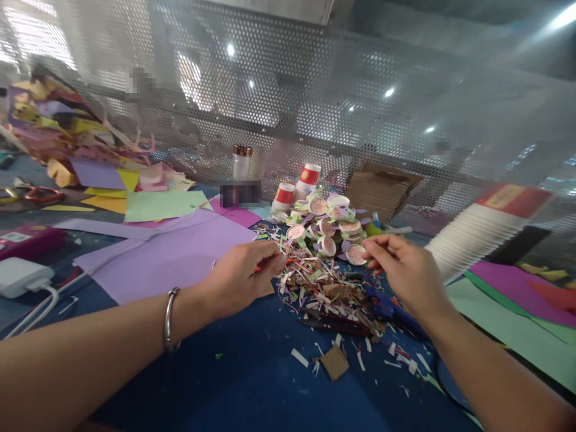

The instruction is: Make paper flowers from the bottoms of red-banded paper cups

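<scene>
My left hand point(246, 273) is closed in a pinch over the near side of a heap of paper scraps point(324, 282). A bit of red shows between its fingers; what it belongs to is not clear. To the right, the thumb and forefinger of my right hand point(402, 270) are pinched at the edge of a small round cut cup piece point(356, 254). Whether they grip it or only overlap it in view cannot be made out. Behind the scraps rises a pile of similar cup pieces point(327, 228) with green and purple paper tabs.
Purple paper point(171, 252) lies at left, beside a white charger point(24, 276). Blue-handled scissors point(396, 312) rest under my right hand. A tilted stack of paper cups point(477, 234) stands at right. A cardboard box point(380, 192) sits before the perforated metal screen point(288, 90).
</scene>
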Available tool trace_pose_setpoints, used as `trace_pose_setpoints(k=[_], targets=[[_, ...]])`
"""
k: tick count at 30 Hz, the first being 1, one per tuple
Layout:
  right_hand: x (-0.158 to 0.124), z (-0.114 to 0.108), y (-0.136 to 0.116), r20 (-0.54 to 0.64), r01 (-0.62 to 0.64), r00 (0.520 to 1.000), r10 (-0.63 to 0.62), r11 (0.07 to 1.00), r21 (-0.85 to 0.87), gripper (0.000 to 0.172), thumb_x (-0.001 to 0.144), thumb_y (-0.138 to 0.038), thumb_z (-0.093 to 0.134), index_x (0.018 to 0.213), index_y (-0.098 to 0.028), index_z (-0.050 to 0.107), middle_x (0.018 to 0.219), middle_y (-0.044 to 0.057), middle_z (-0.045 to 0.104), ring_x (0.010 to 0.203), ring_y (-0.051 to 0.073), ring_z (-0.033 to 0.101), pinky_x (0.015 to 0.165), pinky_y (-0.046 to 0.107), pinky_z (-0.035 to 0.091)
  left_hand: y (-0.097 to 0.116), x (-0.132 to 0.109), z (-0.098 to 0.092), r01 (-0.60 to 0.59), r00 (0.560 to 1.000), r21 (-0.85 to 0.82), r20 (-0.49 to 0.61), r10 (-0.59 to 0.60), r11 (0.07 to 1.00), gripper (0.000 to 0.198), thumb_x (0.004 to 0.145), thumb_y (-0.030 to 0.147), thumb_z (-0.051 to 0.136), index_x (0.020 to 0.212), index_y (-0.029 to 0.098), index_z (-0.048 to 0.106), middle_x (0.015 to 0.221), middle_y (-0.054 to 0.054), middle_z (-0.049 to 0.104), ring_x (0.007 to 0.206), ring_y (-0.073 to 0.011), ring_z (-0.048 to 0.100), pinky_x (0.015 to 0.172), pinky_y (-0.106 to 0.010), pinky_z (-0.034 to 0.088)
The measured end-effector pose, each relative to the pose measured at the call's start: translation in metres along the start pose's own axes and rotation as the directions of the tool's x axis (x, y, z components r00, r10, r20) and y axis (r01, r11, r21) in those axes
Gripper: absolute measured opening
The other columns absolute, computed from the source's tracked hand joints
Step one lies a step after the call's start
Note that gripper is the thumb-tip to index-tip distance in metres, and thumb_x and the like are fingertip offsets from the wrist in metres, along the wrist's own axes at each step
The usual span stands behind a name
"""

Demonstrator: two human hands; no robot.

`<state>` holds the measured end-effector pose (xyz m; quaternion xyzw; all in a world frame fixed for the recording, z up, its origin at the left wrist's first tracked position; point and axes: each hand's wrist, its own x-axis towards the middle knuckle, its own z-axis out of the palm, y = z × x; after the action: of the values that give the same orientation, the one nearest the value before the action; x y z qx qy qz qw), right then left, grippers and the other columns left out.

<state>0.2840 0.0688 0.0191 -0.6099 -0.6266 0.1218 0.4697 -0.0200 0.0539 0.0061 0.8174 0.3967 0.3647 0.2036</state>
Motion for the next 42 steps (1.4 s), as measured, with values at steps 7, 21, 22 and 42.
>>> trace_pose_setpoints(k=[7, 21, 22, 42], targets=[[-0.024, 0.003, -0.005, 0.162, 0.073, 0.985, -0.056, 0.992, -0.099, 0.03, 0.093, -0.048, 0.057, 0.086, -0.021, 0.068, 0.074, 0.004, 0.072, 0.062, 0.019, 0.065, 0.058, 0.03, 0.052, -0.006, 0.001, 0.003, 0.046, 0.998, -0.005, 0.041, -0.046, 0.999, 0.019, 0.092, 0.014, 0.046, 0.101, 0.02, 0.061, 0.09, -0.002, 0.069, 0.077, -0.0151, 0.06, 0.071, -0.03, 0.044], [-0.039, 0.001, -0.015, 0.257, 0.335, 0.929, -0.268, 0.902, -0.272, 0.032, 0.096, -0.039, 0.05, 0.068, -0.025, 0.053, 0.055, -0.003, 0.053, 0.051, 0.015, 0.049, 0.053, 0.028, 0.037, -0.018, 0.019, -0.019, 0.188, 0.963, -0.14, -0.17, -0.21, 0.972, 0.037, 0.096, 0.033, 0.043, 0.063, 0.02, 0.053, 0.067, -0.001, 0.061, 0.069, -0.0152, 0.056, 0.07, -0.032, 0.043], [-0.039, 0.001, -0.015, 0.256, 0.332, 0.93, -0.264, 0.903, -0.273, 0.032, 0.096, -0.04, 0.051, 0.069, -0.025, 0.054, 0.055, -0.003, 0.054, 0.051, 0.015, 0.05, 0.053, 0.028, 0.038, -0.021, 0.021, -0.021, 0.194, 0.944, -0.182, -0.231, -0.234, 0.964, 0.036, 0.096, 0.033, 0.043, 0.064, 0.02, 0.054, 0.07, -0.002, 0.063, 0.072, -0.0155, 0.058, 0.073, -0.032, 0.044], [-0.033, -0.006, -0.009, 0.123, 0.295, 0.955, -0.27, 0.909, -0.294, 0.051, 0.097, -0.042, 0.054, 0.145, -0.025, 0.052, 0.087, 0.004, 0.073, 0.063, 0.021, 0.069, 0.06, 0.036, 0.052, -0.072, 0.034, -0.076, 0.304, 0.953, 0.458, -0.158, -0.26, 0.835, 0.034, 0.089, 0.025, 0.046, 0.114, 0.016, 0.068, 0.119, -0.011, 0.071, 0.103, -0.0258, 0.067, 0.094, -0.038, 0.051]])
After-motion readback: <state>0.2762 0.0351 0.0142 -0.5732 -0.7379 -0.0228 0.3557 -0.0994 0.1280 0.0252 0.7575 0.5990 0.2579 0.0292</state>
